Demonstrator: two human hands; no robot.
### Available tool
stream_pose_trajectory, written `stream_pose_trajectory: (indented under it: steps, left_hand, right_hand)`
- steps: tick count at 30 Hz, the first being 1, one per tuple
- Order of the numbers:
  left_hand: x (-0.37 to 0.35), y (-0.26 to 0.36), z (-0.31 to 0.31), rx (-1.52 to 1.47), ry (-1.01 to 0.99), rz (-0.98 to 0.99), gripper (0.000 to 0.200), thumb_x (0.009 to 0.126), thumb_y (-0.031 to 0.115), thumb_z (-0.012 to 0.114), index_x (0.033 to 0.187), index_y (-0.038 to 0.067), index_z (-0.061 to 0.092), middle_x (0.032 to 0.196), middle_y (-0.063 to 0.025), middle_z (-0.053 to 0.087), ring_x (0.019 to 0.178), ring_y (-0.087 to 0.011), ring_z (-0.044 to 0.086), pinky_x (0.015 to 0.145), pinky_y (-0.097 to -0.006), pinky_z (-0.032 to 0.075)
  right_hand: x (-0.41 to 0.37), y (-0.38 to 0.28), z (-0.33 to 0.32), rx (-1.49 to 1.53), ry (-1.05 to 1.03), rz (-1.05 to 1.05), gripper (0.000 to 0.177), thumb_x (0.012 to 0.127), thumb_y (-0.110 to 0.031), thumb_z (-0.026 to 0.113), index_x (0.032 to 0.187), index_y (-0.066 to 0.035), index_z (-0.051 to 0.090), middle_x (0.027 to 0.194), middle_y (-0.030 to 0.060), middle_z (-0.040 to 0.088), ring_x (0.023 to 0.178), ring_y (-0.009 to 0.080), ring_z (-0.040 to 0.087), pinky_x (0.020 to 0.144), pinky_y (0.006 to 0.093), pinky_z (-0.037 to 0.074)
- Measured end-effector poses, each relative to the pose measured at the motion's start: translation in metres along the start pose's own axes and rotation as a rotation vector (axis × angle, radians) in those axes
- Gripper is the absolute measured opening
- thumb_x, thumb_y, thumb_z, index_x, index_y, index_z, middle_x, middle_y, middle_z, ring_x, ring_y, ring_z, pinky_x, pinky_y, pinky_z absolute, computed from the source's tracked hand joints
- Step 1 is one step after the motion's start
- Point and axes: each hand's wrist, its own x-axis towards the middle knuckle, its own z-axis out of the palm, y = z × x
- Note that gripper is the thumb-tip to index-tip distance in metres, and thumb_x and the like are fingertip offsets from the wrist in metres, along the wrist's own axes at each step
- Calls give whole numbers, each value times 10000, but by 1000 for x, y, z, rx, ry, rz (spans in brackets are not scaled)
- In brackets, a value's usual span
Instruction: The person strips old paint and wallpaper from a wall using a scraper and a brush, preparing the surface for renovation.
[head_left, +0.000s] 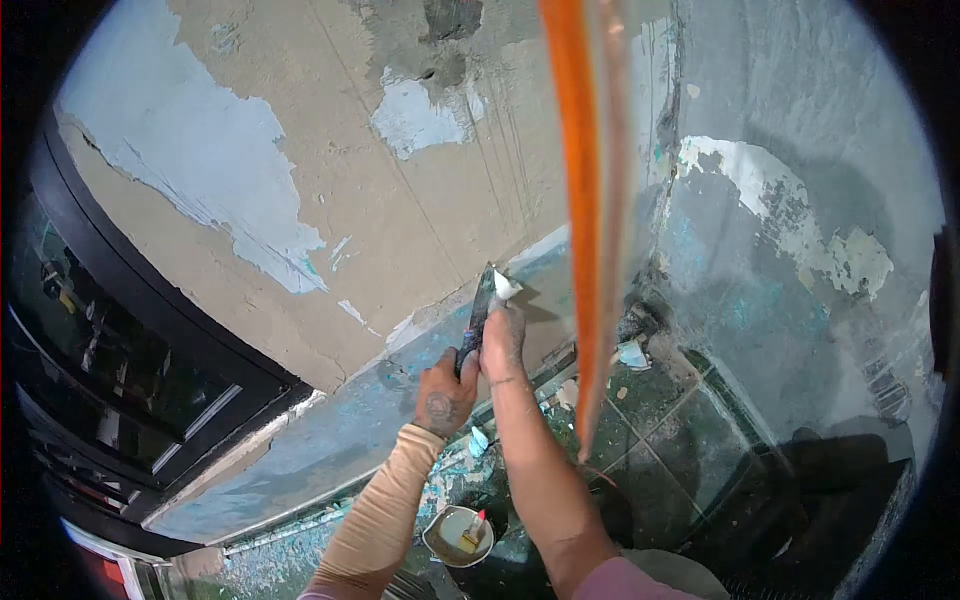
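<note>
My left hand [447, 392], its sleeve reaching the wrist, is wrapped around the dark handle of a scraper [483, 298]. My right hand [503, 340] is closed at the blade's side, just above my left hand, its fingers partly hidden from this view. The narrow blade points up toward the wall, its tip at the edge between beige paint and the lower grey-blue strip. A white flake of paint [507, 285] stands out beside the tip, right above my right hand.
A tub [430, 537] holding a paintbrush [470, 538] stands on the floor below my arms. Paint chips [632, 354] litter the tiles. An orange strap [580, 200] hangs close in front. A black-framed window or door [215, 335] is at left, a grey wall [770, 260] at right.
</note>
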Motion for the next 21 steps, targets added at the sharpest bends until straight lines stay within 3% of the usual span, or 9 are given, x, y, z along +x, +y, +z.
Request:
stream_pose_trajectory:
  steps: [3,6,7,10,11,14,16,19,21]
  left_hand:
    - [3,24,12,-51,29,19,373,956,327,527,877,-36,557,755,-341,601,780,-529,601,685,-539,474]
    - [19,30,30,-94,66,75,364,954,288,555,853,-61,576,712,-324,584,703,-478,615,635,-471,474]
    - [19,48,23,-111,-9,-36,378,956,300,541,879,-68,585,788,-349,596,810,-512,608,694,-482,481]
    - [29,61,27,-86,-17,-4,389,955,317,533,885,-61,586,828,-349,602,851,-522,590,716,-500,474]
    - [27,62,26,-73,-25,-7,385,956,322,532,900,-56,584,843,-342,603,851,-521,586,708,-519,465]
    - [-8,43,21,-101,83,44,378,959,317,532,913,-56,578,850,-341,600,846,-523,585,699,-520,460]
    - [-25,28,8,-63,46,4,372,966,316,529,909,-49,576,852,-332,606,839,-521,586,694,-517,460]
    - [-24,24,5,-24,31,-98,369,968,318,530,891,-41,572,832,-322,606,827,-516,589,689,-512,461]
    - [-12,20,14,-19,37,-60,374,966,318,533,882,-44,569,829,-326,604,825,-515,591,688,-512,459]
  right_hand:
    - [18,-14,-9,-28,35,-61,403,1018,-385,442,812,-57,555,667,58,537,521,189,538,473,340,453]
    - [31,-38,-16,32,-6,-35,409,1017,-371,433,820,-44,580,677,68,551,539,206,549,476,354,457]
    - [34,-49,-20,-41,16,91,409,1023,-360,418,841,-34,586,694,78,561,551,215,554,492,362,467]
    - [36,-76,-25,-112,-12,80,483,984,-400,492,1002,70,599,863,96,589,720,206,511,641,393,440]
    - [25,-84,-23,-75,44,153,501,980,-395,497,942,91,610,839,141,615,727,242,544,675,402,451]
    - [9,-28,-10,-219,213,-382,502,985,-376,481,886,98,613,824,189,633,739,293,575,709,415,451]
    - [-18,-16,-10,-273,39,-155,500,988,-357,468,917,117,610,887,240,658,797,341,615,764,427,457]
    - [-21,-16,-9,-213,-16,20,493,987,-340,469,964,131,614,951,274,666,858,360,633,808,430,464]
    - [-4,-13,-12,-176,-47,9,413,1012,-306,444,929,60,618,805,143,613,695,235,590,631,360,471]
